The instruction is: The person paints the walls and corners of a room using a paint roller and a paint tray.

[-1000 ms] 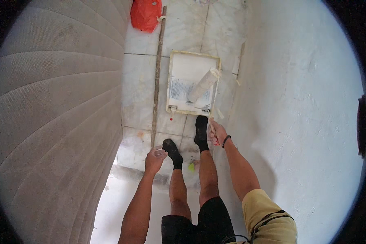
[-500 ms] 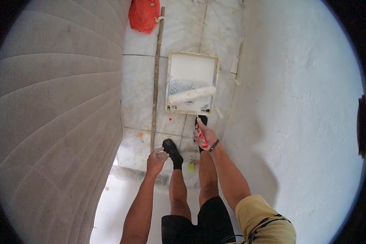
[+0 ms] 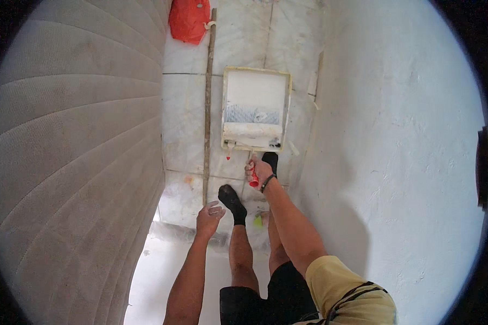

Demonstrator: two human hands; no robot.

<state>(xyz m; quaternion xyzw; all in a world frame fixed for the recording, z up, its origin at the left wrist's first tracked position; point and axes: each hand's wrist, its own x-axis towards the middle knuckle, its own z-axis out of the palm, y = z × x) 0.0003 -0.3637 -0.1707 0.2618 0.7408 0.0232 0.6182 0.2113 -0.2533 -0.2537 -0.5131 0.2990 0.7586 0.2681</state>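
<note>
My right hand [image 3: 259, 172] is closed around the red handle of a paint roller [image 3: 252, 130]. Its white, paint-covered sleeve lies crosswise in the near part of a paint tray [image 3: 289, 100] with a yellowish rim. White paint covers the tray's far part, and a bluish-grey ridged strip shows just beyond the sleeve. My left hand [image 3: 209, 218] is loosely curved with fingers apart and nothing visible in it. It hovers near the lower end of a long wooden stick [image 3: 208, 108]. At the tray's near left edge is a small brush-like tool [image 3: 229, 150] with a red tip.
A red bag [image 3: 189, 20] lies on the pale tiled floor [image 3: 185, 114] at the far left. A quilted beige padded surface [image 3: 76, 146] rises on the left, and a white wall [image 3: 412, 151] on the right. My feet in black socks [image 3: 232, 203] stand near the tray.
My right hand has moved left with the roller. The sleeve has swung from slanted to nearly level and lies lower in the tray. My left hand has barely moved.
</note>
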